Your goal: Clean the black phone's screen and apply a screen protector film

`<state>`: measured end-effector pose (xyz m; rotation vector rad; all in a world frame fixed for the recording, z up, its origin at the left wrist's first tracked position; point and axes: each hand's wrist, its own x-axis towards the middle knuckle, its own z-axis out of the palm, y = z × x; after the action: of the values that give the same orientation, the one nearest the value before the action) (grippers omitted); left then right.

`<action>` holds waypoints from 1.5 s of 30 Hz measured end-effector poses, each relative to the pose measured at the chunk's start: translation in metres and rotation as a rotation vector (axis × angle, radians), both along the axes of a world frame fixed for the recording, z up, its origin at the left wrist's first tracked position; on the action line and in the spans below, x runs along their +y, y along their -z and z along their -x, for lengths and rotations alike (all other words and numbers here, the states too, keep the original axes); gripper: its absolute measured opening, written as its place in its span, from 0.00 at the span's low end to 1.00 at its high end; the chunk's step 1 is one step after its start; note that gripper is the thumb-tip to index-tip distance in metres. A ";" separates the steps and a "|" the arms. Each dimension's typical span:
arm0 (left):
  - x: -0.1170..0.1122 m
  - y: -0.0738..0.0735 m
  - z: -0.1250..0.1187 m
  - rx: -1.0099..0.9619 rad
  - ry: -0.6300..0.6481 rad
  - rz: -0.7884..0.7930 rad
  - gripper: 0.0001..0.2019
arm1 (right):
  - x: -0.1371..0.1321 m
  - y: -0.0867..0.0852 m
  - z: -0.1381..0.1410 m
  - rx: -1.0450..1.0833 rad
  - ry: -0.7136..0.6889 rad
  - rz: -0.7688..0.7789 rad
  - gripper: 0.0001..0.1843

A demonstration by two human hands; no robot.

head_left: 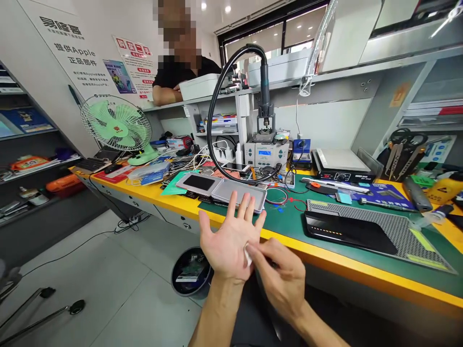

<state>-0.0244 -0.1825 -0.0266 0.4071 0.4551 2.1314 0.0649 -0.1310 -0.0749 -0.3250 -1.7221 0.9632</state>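
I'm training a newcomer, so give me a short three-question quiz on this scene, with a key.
1. Fill in: the small white piece is pinched by the person's ____.
2. True or false: the left hand is closed in a fist.
3. Where does the light-green fan stand? A: on the floor. B: on a shelf. C: on the bench.

Key:
1. Right hand.
2. False; the left hand is open, palm showing.
3. C.

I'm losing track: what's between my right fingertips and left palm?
In the head view, a small white scrap, held by the right hand at the left palm.
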 end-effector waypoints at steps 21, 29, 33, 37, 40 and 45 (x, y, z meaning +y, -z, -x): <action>-0.020 0.026 0.017 -0.184 -0.074 -0.029 0.46 | -0.039 0.025 0.004 -0.045 -0.153 -0.116 0.07; -0.047 0.028 0.008 -0.119 0.069 -0.122 0.48 | -0.006 0.011 0.005 -0.017 -0.046 0.029 0.06; -0.056 0.024 -0.003 -0.059 0.091 -0.120 0.54 | 0.013 -0.004 -0.003 -0.051 -0.042 0.063 0.06; -0.053 0.026 -0.018 -0.113 0.091 -0.091 0.54 | 0.016 -0.002 0.012 -0.054 -0.021 -0.002 0.06; -0.050 0.033 -0.020 -0.177 0.101 -0.070 0.54 | 0.015 0.003 0.025 -0.051 0.004 -0.003 0.08; -0.052 0.044 -0.010 -0.238 0.126 -0.048 0.52 | 0.019 0.010 0.030 -0.088 -0.105 0.027 0.12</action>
<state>-0.0146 -0.2340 -0.0708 0.2000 0.2361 2.0394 0.0348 -0.1120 -0.0847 -0.3008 -1.8228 1.0629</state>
